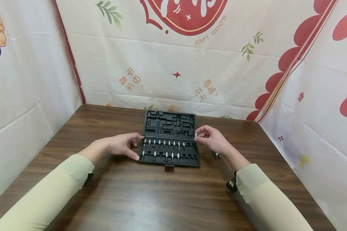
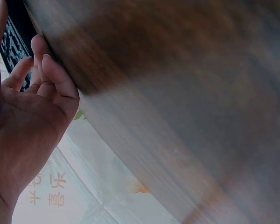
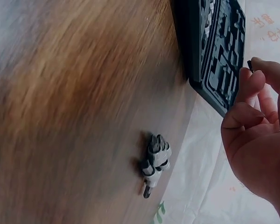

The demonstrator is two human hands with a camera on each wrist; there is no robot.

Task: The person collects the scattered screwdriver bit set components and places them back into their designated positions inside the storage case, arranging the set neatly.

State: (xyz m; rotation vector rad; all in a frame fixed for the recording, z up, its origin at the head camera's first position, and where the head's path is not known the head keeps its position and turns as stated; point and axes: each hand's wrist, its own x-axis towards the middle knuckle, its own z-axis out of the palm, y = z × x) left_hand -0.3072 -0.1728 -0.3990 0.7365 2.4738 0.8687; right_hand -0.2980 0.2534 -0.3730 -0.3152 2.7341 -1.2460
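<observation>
A black bit-socket case (image 1: 169,163) lies unfolded on the table, its lid leaning back. Two rows of silver bit sockets (image 1: 166,155) stand in the lower tray, with vacant slots at the right of both rows. My left hand (image 1: 118,144) rests at the case's left side, thumb on the front corner and index finger near the hinge. Between thumb and fingertips, my right hand (image 1: 215,139) pinches a small bit socket (image 1: 195,135) by the hinge's right end. Its dark tip (image 3: 250,66) peeks out in the right wrist view; the fingers cover most of it.
Several loose bit sockets (image 3: 155,158) lie in a pile on the wooden table (image 1: 150,192), right of the case and partly behind my right wrist in the head view. Printed cloth (image 1: 162,57) hangs behind the table and at both sides.
</observation>
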